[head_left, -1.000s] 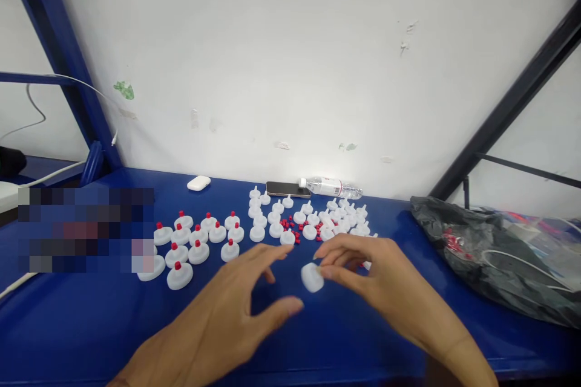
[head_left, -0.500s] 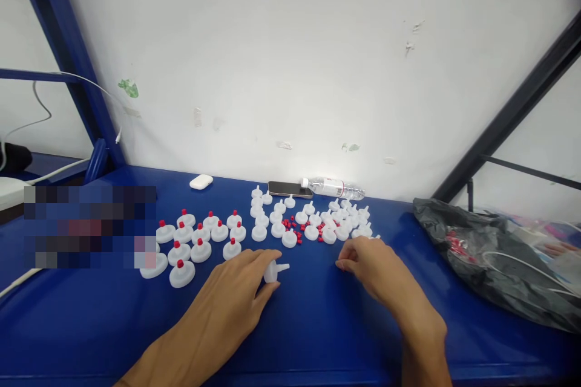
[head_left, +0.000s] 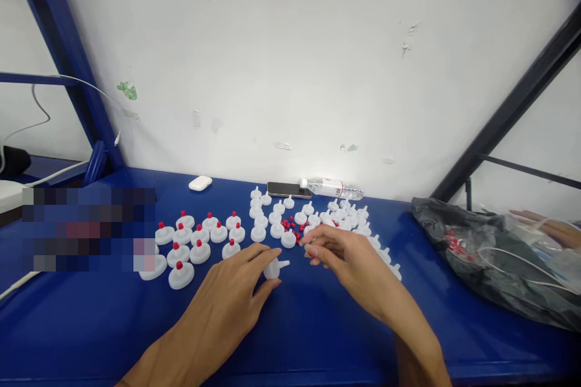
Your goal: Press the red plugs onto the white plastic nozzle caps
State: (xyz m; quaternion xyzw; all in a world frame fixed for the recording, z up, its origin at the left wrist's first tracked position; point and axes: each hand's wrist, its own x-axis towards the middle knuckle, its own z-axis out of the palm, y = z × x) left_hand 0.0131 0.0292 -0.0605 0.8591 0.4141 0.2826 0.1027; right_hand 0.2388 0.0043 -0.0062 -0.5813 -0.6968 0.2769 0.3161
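My left hand (head_left: 247, 281) grips a white nozzle cap (head_left: 272, 269) between thumb and fingers, its narrow spout pointing right. To the right, my right hand (head_left: 345, 257) is closed in a pinch just in front of the small red tip caps (head_left: 290, 225); what its fingertips hold, if anything, is too small to make out. Several bare-spouted white nozzle caps (head_left: 258, 233) stand around the red pieces, and more lie behind and beside my right hand. On the left, several white nozzle caps (head_left: 181, 276) wear red tips on their spouts.
A phone (head_left: 289, 190) and a clear water bottle (head_left: 333, 187) lie along the wall, with a white earbud case (head_left: 200, 182) farther left. A dark plastic bag (head_left: 481, 278) covers the right side of the blue table (head_left: 318, 338). At left, one patch is pixelated.
My right hand has moved left to the red tip caps, uncovering white nozzle caps on the right. The left hand keeps its hold on the nozzle cap, nearly still.
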